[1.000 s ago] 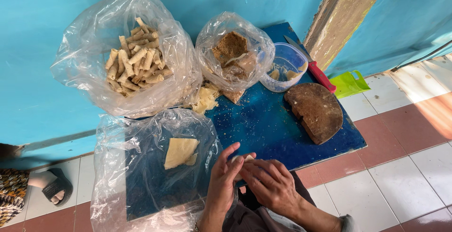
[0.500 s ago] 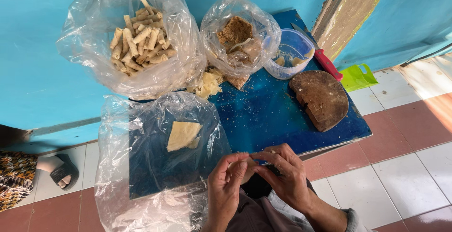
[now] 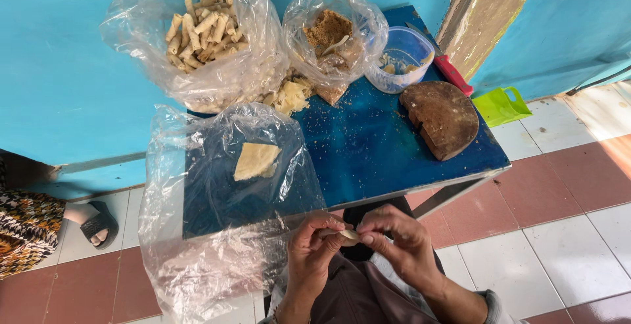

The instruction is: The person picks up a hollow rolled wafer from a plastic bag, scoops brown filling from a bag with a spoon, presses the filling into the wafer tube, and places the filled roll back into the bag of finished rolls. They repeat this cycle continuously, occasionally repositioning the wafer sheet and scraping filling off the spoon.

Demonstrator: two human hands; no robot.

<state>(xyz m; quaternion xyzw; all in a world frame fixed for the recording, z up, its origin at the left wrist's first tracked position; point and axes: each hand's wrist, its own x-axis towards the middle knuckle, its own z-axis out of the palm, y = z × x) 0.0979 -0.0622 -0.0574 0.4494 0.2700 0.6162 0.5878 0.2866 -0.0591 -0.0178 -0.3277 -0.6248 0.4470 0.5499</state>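
Observation:
My left hand (image 3: 314,248) and my right hand (image 3: 398,242) meet over my lap, just below the front edge of a small blue table (image 3: 368,160). Together they pinch a small pale roll of wrapper (image 3: 346,234) between the fingertips. A flat pale wrapper sheet (image 3: 255,160) lies under clear plastic (image 3: 217,232) on the table's left side, just beyond my left hand.
At the back stand a clear bag of several rolled pale sticks (image 3: 200,31), a bag of brown crumbly filling (image 3: 332,35) and a clear plastic tub (image 3: 404,58). A dark wooden block (image 3: 442,117), a red-handled knife (image 3: 452,74), a green dustpan (image 3: 501,106) and another person's sandalled foot (image 3: 92,222) are nearby.
My hands have drawn back from the table's edge toward my lap and closed together on the small roll. The view has shifted slightly.

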